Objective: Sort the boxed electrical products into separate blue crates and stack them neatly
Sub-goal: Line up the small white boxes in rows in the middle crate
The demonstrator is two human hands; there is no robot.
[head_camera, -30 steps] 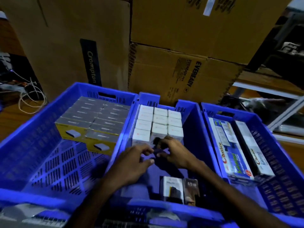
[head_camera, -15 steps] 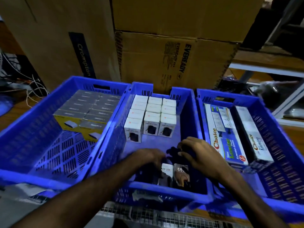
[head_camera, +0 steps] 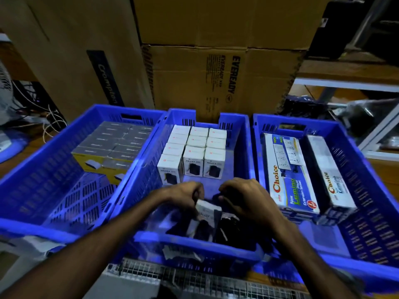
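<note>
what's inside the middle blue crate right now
At the middle crate's far end stand small white boxes, three across. Nearer, the left hand grips a white box; the right hand reaches among dark boxes. The hands hide the floor between.

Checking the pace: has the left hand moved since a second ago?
Yes. The left hand has pulled back from the rows of white boxes toward the middle crate's near end.

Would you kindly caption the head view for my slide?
Both hands, left hand and right hand, lift a small white product box in the middle blue plastic crate.
</note>
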